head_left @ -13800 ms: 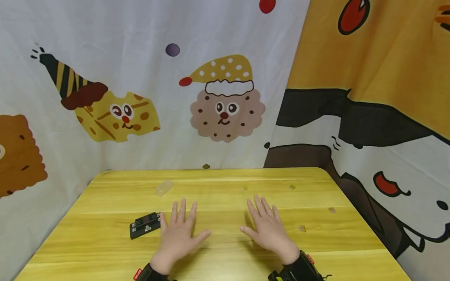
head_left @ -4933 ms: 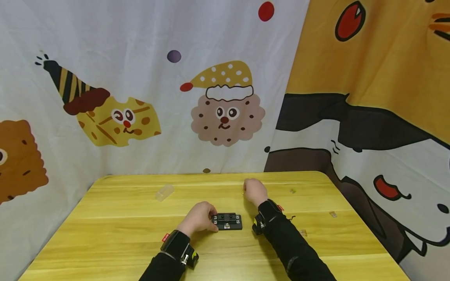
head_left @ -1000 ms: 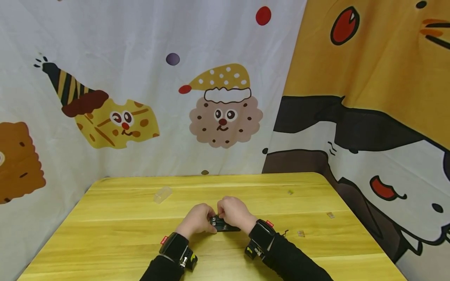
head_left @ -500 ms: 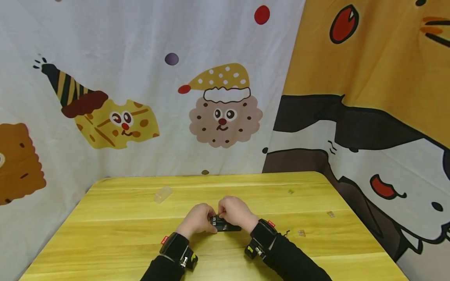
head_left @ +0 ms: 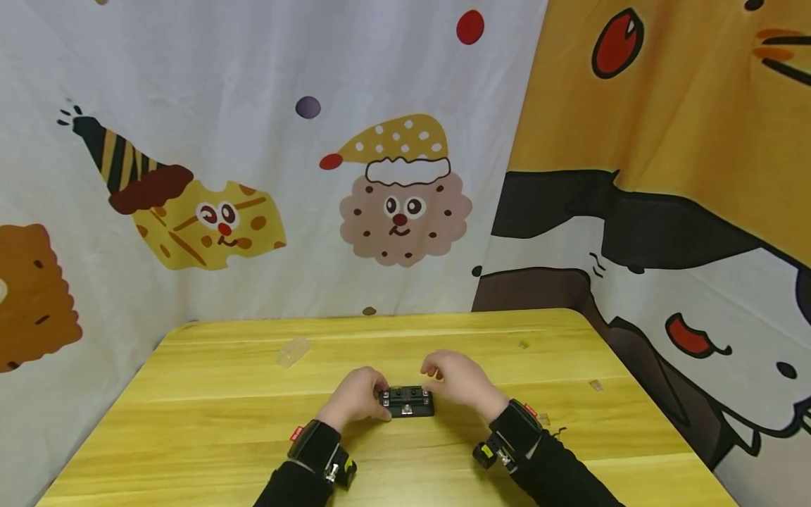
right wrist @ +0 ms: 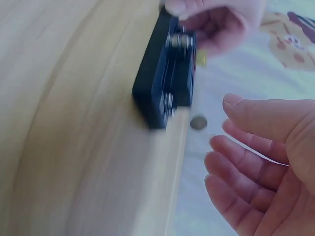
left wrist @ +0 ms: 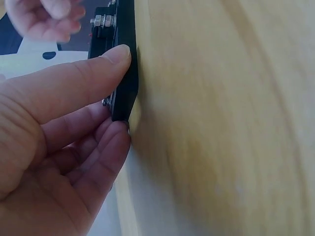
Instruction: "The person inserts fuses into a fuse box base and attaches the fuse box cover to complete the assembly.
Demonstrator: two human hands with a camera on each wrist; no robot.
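Note:
A black terminal block [head_left: 407, 405] with metal screw studs lies on the table in the head view. My left hand [head_left: 355, 399] holds its left end. In the left wrist view, the thumb lies along one face of the block [left wrist: 127, 73] and the fingertips are at its end. A small yellow piece [right wrist: 201, 58] shows at the block's top side in the right wrist view. My right hand [head_left: 461, 380] hovers just off the block's right end. In the right wrist view its fingers [right wrist: 231, 162] are loosely bent, with nothing between them and the thumb.
A clear plastic cover [head_left: 294, 352] lies at the back left of the wooden table [head_left: 209, 436]. Small see-through pieces are spread on the right: one yellowish [head_left: 524, 345], one brownish [head_left: 595, 385], and another [head_left: 543, 419] partly behind the right wristband.
Since half a second ago my right hand has let go at the block and drawn back to the right. Earlier it reached the small piece at the back. My left hand stays on the block.

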